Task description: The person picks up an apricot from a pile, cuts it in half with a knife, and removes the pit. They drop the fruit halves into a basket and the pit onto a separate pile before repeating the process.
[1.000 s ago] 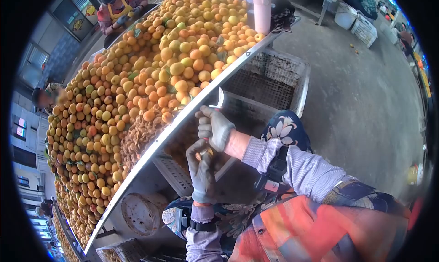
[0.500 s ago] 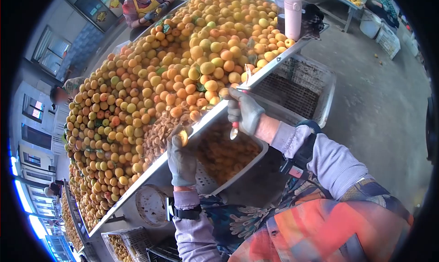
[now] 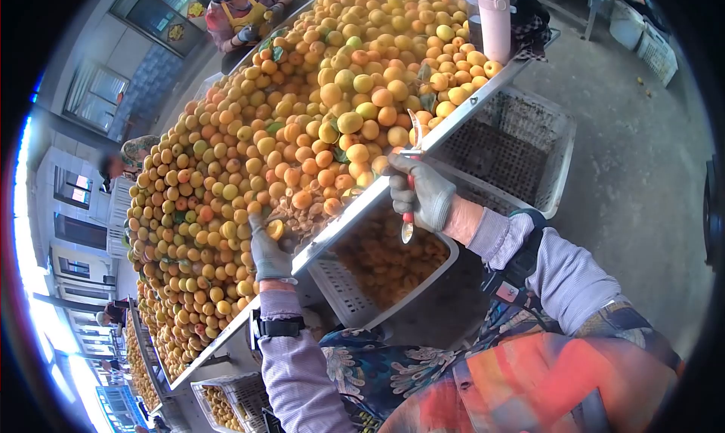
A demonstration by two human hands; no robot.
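My left hand [image 3: 269, 253], in a grey glove, reaches over the near edge of the apricot pile [image 3: 249, 142]. A cut apricot half [image 3: 276, 230] shows its yellow inside at the fingers and thumb, which are closed round it. Brown apricot stones [image 3: 302, 225] lie heaped just beyond. Gloved too, my right hand [image 3: 424, 195] is wrapped round a small red-handled spoon [image 3: 408, 230], its metal bowl pointing down. Above that fist, a thin curved strip [image 3: 416, 129] stands up at the table's rim [image 3: 468, 104].
Under the table edge sits a crate of apricot pieces [image 3: 389, 263], with another plastic crate [image 3: 555, 157] to its right. A pink bottle [image 3: 495, 25] stands at the table's far right corner. Across the pile is a person in a yellow apron [image 3: 245, 13].
My left hand has moved left and farther over the pile, with the apricot half still at its fingers. My right hand keeps hold of the spoon near the rim. The view has shifted slightly.
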